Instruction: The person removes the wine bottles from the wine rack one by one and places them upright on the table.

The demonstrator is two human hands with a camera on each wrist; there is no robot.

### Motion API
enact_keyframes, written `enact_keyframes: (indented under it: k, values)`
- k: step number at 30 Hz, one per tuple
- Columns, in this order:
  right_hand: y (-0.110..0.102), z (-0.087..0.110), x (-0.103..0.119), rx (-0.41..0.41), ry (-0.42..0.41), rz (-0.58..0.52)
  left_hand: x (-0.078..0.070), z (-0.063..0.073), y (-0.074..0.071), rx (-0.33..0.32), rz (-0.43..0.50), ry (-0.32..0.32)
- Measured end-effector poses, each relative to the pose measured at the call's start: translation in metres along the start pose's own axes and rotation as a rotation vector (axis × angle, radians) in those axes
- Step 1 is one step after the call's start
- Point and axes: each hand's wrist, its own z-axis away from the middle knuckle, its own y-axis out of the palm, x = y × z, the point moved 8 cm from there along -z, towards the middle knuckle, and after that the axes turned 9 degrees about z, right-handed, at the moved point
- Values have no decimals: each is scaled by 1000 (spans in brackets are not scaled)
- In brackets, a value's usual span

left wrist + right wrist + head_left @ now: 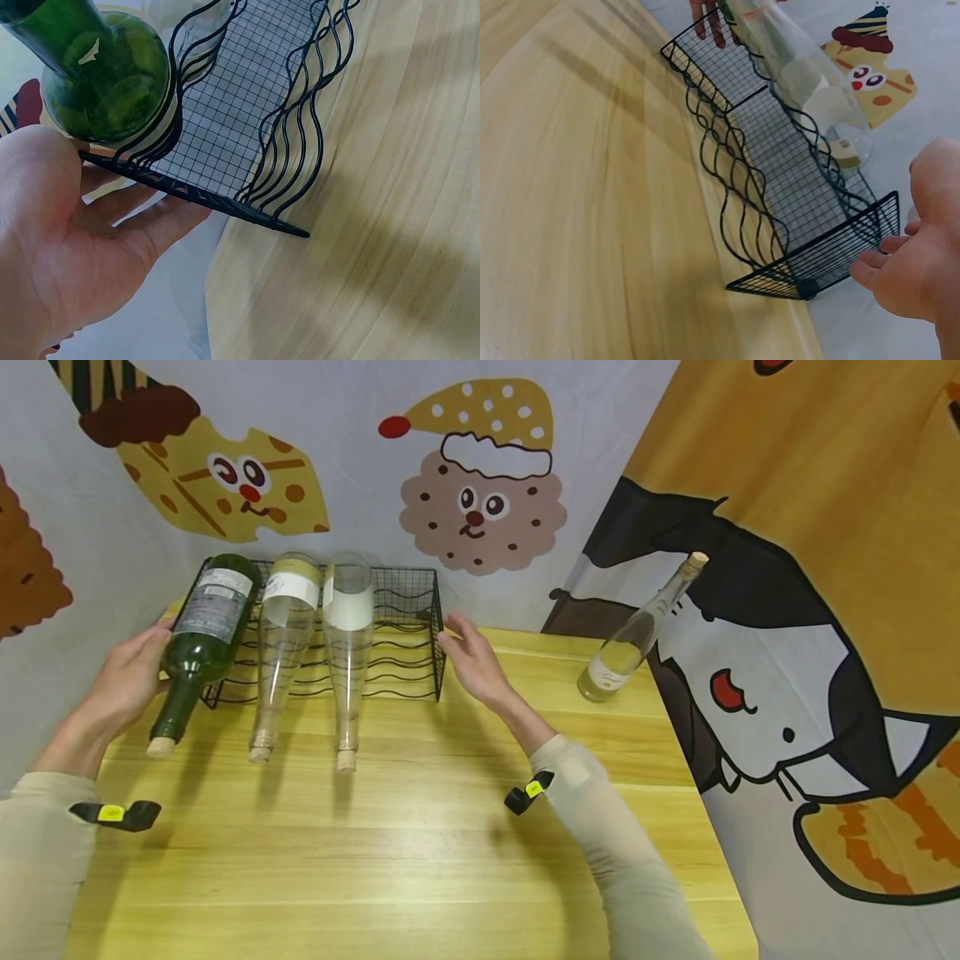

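Observation:
A black wire wine rack (437, 647) stands at the back of the table. On its upper tier lie a green bottle (197, 656) and two clear bottles, one with a yellowish base (281, 639) and one with a pale label (349, 610); their corked necks stick out toward me. My left hand (129, 683) is at the rack's left end beside the green bottle, its fingers (176, 223) extended along the outside of the end panel. At the opposite end my right hand (474, 664) has its loosely bent fingertips (868, 266) right at the mesh panel.
Upright near the table's right edge stands another corked clear bottle (615, 660). The wooden table (390, 860) extends in front of the rack. Behind it hangs a pale cloth (352, 460) printed with cartoon food, and an orange and black printed cloth (750, 552) hangs at the right.

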Motion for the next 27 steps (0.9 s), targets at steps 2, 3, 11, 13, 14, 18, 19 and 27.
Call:
enact_keyframes:
  k: [2, 3, 11, 13, 14, 18, 19, 27]
  values:
    - [3, -1, -6, 4, 24, -11, 0, 0, 1, 3, 8, 2]
    - [4, -1, -9, 6, 35, -12, 0, 0, 2, 4, 11, 3]
    - [9, -1, -17, -15, 31, 4, -2, 0, 3, 0, 16, 19]
    - [10, -1, -17, -14, 30, 2, -2, 1, 3, -2, 15, 21]
    - [10, -1, -17, -12, 31, 0, -2, 1, 2, -2, 16, 20]
    - [11, -2, -18, 4, 44, -23, -2, 1, 2, -6, 20, 11]
    - [11, -2, -18, 6, 50, -29, -1, 1, 2, -9, 23, 11]
    - [13, -4, -19, 3, 60, -98, 0, 1, -1, 1, -5, 3]
